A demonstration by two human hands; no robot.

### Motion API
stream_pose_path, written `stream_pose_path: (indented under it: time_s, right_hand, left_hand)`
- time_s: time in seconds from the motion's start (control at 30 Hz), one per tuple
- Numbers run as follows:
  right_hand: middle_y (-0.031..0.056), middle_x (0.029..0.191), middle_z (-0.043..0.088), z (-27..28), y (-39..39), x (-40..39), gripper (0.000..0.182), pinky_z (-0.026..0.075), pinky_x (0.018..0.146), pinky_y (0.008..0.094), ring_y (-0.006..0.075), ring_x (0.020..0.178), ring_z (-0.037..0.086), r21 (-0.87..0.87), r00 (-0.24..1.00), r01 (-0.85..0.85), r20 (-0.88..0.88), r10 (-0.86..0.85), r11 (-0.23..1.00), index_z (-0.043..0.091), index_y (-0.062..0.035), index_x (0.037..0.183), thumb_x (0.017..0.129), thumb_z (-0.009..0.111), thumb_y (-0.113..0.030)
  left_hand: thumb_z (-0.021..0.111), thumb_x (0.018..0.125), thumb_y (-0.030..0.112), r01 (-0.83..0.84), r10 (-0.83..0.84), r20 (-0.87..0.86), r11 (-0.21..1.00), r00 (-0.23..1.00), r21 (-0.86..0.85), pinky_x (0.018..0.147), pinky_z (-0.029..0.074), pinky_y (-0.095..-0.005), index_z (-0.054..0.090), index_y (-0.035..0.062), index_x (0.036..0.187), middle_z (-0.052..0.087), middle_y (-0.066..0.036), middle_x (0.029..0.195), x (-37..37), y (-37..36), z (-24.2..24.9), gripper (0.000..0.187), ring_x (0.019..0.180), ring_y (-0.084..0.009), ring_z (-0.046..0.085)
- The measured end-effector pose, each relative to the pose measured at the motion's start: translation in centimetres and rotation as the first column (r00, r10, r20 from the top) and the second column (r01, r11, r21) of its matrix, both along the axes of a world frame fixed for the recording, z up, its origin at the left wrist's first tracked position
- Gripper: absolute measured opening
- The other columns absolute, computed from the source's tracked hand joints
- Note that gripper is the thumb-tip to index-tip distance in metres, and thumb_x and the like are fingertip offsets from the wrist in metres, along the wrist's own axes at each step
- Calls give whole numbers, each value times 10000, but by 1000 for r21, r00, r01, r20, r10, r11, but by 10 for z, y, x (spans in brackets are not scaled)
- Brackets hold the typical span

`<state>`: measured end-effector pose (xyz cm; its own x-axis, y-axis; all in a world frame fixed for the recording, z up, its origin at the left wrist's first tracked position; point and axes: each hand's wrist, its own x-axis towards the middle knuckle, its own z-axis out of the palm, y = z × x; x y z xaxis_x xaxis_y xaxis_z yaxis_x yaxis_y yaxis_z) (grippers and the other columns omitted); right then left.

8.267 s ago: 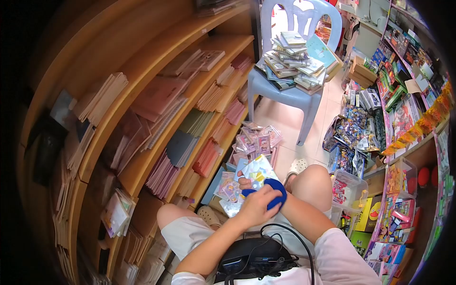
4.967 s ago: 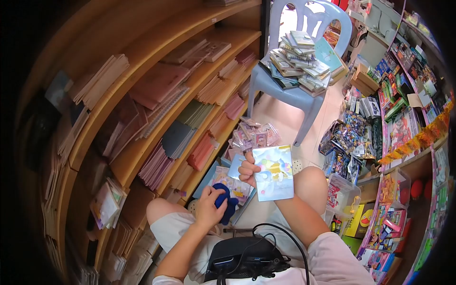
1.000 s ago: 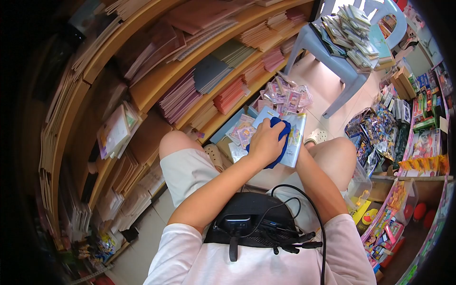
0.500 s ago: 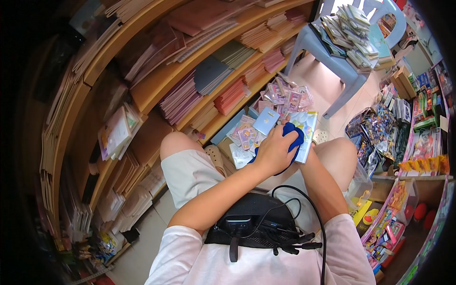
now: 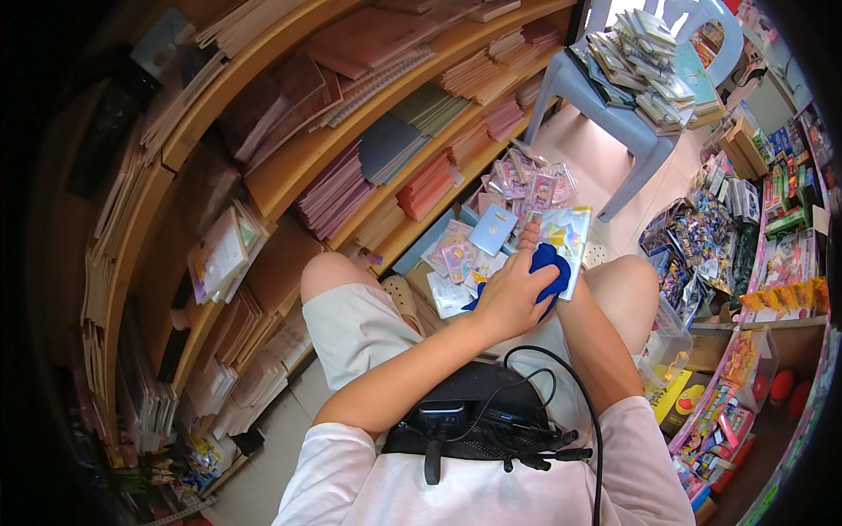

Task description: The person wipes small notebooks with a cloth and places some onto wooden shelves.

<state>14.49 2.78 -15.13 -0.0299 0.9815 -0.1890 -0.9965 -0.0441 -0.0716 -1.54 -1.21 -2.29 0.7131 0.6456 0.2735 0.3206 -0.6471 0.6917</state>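
Note:
My left hand [image 5: 513, 291] is closed on a crumpled dark blue cloth [image 5: 551, 267], which lies against the lower part of a book with a light, colourful cover [image 5: 570, 230]. Fingers of my right hand [image 5: 530, 234] show at the book's left edge; the rest of that hand is hidden beneath the book, holding it up between my knees. Beyond and left of the book, a light blue notebook [image 5: 493, 228] lies on small packaged items with pink covers [image 5: 459, 259]. More pink and purple packets [image 5: 531, 180] are piled on the floor behind.
Wooden shelves [image 5: 289, 180] packed with notebooks curve along the left. A blue plastic chair [image 5: 614, 123] bears a stack of wrapped notebooks [image 5: 649, 66]. On the right are a heap of shiny packets [image 5: 693, 237], a clear plastic bin [image 5: 671, 337] and shelves of colourful goods [image 5: 785, 263].
My left hand and the blue cloth have moved down towards my body, uncovering more of the book's cover. The fingers of my right hand show more clearly at its left edge.

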Motion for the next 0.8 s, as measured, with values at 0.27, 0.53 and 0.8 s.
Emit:
stream_pose_path:
  time_s: [0.27, 0.53, 0.8]
  right_hand:
    - [114, 963, 557, 3, 0, 1, 470, 462, 750, 358, 239, 851, 538, 33, 999, -5, -46, 7, 999, 536, -65, 1081, 900, 357, -460]
    - [108, 932, 552, 4, -1, 2, 440, 458, 727, 349, 229, 820, 531, 48, 997, -6, -74, 9, 999, 538, -61, 1058, 902, 370, -436]
    - [102, 901, 547, 4, -2, 4, 410, 455, 704, 340, 220, 789, 524, 61, 996, -7, -87, 13, 998, 541, -56, 1035, 903, 384, -412]
  left_hand:
    - [687, 716, 109, 51, -52, 44, 998, 998, 23, 734, 433, -430, 587, 87, 974, 488, -206, 948, 0, -2, -2, 278, 897, -385, 497]
    - [689, 717, 112, 106, -107, 63, 994, 992, 25, 692, 423, -414, 582, 103, 977, 464, -174, 883, -1, -5, -1, 282, 838, -362, 493]
    - [694, 716, 116, 132, -132, 50, 991, 990, 14, 700, 435, -412, 585, 118, 988, 475, -167, 907, -3, -5, 0, 294, 847, -358, 510]
